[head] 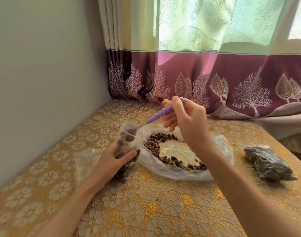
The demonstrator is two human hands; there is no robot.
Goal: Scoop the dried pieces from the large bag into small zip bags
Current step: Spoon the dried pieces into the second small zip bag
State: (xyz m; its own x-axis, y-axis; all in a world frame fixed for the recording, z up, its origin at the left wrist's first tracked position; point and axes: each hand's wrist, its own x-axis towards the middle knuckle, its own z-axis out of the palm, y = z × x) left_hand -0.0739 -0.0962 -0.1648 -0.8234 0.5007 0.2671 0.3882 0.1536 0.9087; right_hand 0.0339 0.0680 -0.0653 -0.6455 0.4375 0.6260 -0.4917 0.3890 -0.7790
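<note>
Left hand: fingers curled around a small zip bag, held upright on the counter, partly filled.
Spoon: purple handle, bowl at the small bag's mouth.
Large bag: lies open just right, dried pieces inside.
Right hand: fingers pinching the spoon handle.
Far right: filled dark bag lying apart.
</note>
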